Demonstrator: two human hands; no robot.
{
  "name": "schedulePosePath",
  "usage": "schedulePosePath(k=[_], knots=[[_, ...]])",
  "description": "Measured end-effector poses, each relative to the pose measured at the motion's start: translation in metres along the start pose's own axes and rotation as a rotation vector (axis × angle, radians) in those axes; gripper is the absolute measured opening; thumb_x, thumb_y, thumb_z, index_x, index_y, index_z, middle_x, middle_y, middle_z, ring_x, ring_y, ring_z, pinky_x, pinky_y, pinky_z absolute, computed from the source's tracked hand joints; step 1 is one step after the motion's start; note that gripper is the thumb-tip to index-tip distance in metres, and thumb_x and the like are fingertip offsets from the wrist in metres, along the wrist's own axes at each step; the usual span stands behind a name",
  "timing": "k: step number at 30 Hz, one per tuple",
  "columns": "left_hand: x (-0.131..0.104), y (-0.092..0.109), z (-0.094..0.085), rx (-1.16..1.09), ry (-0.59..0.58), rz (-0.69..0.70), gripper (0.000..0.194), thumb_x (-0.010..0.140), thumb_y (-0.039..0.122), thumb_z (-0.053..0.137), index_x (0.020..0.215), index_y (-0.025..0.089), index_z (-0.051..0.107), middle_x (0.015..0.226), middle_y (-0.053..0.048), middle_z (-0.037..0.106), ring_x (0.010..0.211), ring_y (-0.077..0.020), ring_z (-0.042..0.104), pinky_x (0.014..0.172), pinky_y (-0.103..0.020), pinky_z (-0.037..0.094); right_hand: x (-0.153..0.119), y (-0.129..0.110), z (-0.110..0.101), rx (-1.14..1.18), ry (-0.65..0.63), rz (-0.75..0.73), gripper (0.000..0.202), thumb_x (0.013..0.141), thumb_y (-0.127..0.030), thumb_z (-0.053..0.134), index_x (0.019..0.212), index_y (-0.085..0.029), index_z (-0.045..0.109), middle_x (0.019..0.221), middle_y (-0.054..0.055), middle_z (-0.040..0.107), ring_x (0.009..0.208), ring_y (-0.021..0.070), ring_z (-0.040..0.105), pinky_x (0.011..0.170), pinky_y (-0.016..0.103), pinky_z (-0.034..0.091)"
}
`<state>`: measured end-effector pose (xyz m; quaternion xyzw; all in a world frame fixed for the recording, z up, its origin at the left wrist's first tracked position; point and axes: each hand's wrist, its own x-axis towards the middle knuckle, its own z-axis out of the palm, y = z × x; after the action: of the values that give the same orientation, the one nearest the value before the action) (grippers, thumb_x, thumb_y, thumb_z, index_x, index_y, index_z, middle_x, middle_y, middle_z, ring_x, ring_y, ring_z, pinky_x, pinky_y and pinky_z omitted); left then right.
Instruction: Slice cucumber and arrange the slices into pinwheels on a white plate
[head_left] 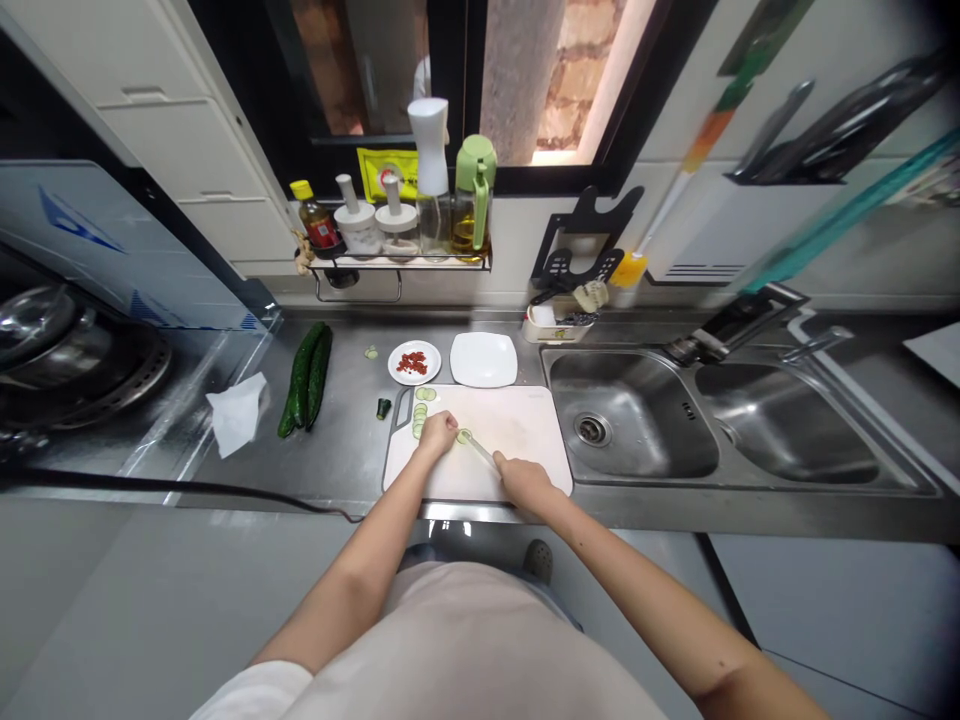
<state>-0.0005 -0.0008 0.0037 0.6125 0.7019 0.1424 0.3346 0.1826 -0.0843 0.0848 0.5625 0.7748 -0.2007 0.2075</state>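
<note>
Near the middle of our white, rectangular cutting board, a round, pale-green slice is just right of our left hand, its fingers curled; we cannot tell whether they pinch anything. Our right hand wraps its fingers round a slim, pale, knife-like tool, its tip at that slice.

One left hand, one right hand, one knife, one cutting board. Two whole cucumbers, one cucumber end. Slices overlap by the hand; from here I make it several, exact number unclear. Two white plates, one of them round. On the rack: three bottles, two lidded jars, one yellow packet. Two sink basins, one crumpled tissue on the surface.
</note>
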Motion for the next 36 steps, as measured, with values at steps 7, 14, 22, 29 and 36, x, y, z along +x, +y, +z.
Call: schedulePosePath(k=[7, 14, 22, 29, 36], knots=[[0.001, 0.000, 0.001, 0.000, -0.006, -0.010, 0.013, 0.070, 0.013, 0.064, 0.082, 0.018, 0.066, 0.081, -0.003, 0.070, 0.078, -0.0149, 0.062, 0.071, -0.022, 0.043, -0.003, -0.001, -0.001, 0.017, -0.016, 0.018, 0.035, 0.086, -0.010, 0.038, 0.120, -0.017, 0.044, 0.099, 0.016, 0.067, 0.095, 0.0234, 0.065, 0.076, 0.032, 0.045], [0.000, 0.000, 0.001, -0.001, -0.003, -0.001, 0.012, 0.071, 0.013, 0.063, 0.082, 0.017, 0.066, 0.082, -0.003, 0.070, 0.078, -0.0143, 0.061, 0.072, -0.022, 0.043, -0.002, -0.004, -0.006, 0.031, -0.026, 0.019, 0.037, 0.086, -0.010, 0.038, 0.122, -0.016, 0.043, 0.100, 0.016, 0.067, 0.095, 0.0233, 0.065, 0.076, 0.032, 0.045], [-0.004, 0.001, 0.001, 0.035, 0.017, 0.030, 0.012, 0.074, 0.013, 0.060, 0.084, 0.018, 0.066, 0.085, -0.005, 0.069, 0.081, -0.0155, 0.061, 0.074, -0.023, 0.043, -0.011, -0.001, -0.002, 0.023, -0.021, 0.014, 0.037, 0.084, -0.010, 0.038, 0.120, -0.015, 0.045, 0.099, 0.016, 0.067, 0.094, 0.0267, 0.065, 0.072, 0.032, 0.044], [-0.014, 0.002, 0.002, 0.074, 0.055, 0.093, 0.018, 0.084, 0.015, 0.048, 0.089, 0.017, 0.065, 0.094, -0.008, 0.068, 0.091, -0.0179, 0.060, 0.080, -0.027, 0.042, -0.026, 0.009, 0.007, 0.057, -0.006, 0.017, 0.034, 0.085, -0.016, 0.040, 0.118, -0.018, 0.044, 0.100, 0.014, 0.066, 0.095, 0.0252, 0.063, 0.072, 0.030, 0.041], [-0.020, 0.002, 0.007, 0.105, 0.077, 0.109, 0.021, 0.085, 0.015, 0.046, 0.097, 0.017, 0.063, 0.099, -0.010, 0.065, 0.098, -0.0199, 0.058, 0.086, -0.030, 0.041, -0.024, 0.022, 0.017, 0.146, 0.144, 0.177, 0.030, 0.093, -0.027, 0.031, 0.120, -0.020, 0.041, 0.096, 0.011, 0.067, 0.089, 0.0236, 0.064, 0.070, 0.029, 0.037]])
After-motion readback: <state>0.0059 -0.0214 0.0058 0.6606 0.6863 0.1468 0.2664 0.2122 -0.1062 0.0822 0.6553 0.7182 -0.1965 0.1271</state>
